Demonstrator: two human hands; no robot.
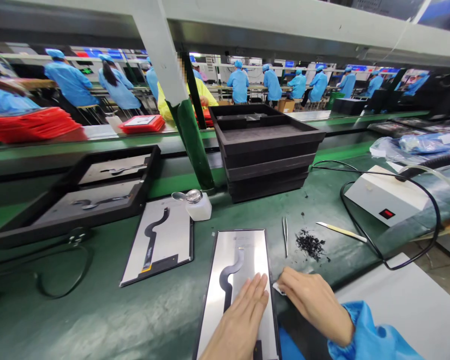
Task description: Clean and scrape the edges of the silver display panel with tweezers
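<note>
A display panel with a silvery back and a curved black ribbon cable lies on the green bench in front of me. Flat on its back rests my left hand, fingers stretched out. At the panel's right edge, my right hand pinches a small white wipe. Beyond that hand are metal tweezers, a pile of black scraps and a yellow-handled craft knife. A second display panel lies to the left, beside a white dispenser bottle with its metal lid raised.
Stacked black trays stand behind the panel. Another black tray at left holds panels. A green post rises between them. At right sit a white box with a red switch and a looping black cable. Several co-workers sit beyond.
</note>
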